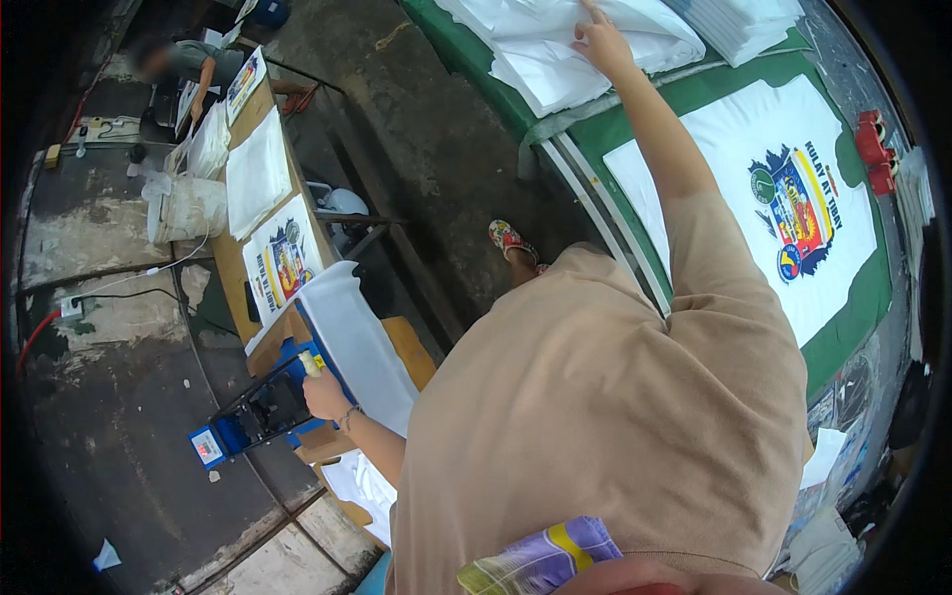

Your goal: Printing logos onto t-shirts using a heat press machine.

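Note:
My left hand (327, 395) wraps round the pale handle (310, 363) of a blue heat press (230, 432) at the lower left. White fabric (355, 327) hangs over the bench edge beside the press. Stretched out to the far right, my right hand (602, 45) rests on a pile of white shirts (540, 59), index finger extended and nothing visibly held. Below that arm, a white T-shirt (729, 129) with a colourful print lies flat on the green table cover (620, 134).
Printed white sheets or shirts (283, 253) line the narrow bench to the left. A person (203, 64) works at its far end. A white bucket (188, 208) stands beside the bench; a red tape dispenser (875, 149) sits at the right. Cables cross the left side.

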